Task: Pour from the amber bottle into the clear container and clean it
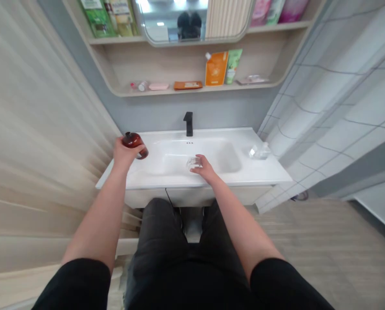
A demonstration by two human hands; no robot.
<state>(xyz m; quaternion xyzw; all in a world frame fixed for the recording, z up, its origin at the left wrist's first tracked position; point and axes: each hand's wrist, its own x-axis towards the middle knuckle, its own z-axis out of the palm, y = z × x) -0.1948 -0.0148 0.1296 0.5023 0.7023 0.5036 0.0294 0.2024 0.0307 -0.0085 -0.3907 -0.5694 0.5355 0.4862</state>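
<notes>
At left of centre in the frame, a glossy amber-brown bottle (133,140) is gripped by the left hand (123,151), its neck being pointed to the upper left. Near the middle, a small clear vessel (193,162) is held by the right hand (206,168) over the white rectangular basin (169,162); whether the basin is touched cannot be told. The smooth bottle is best gripped firmly, while the vessel should be pinched gently and kept steady.

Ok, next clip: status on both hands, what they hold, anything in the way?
Left hand gripping brown bottle, left end of counter. Right hand holding clear container at basin. Faucet behind, apart from both hands.
</notes>
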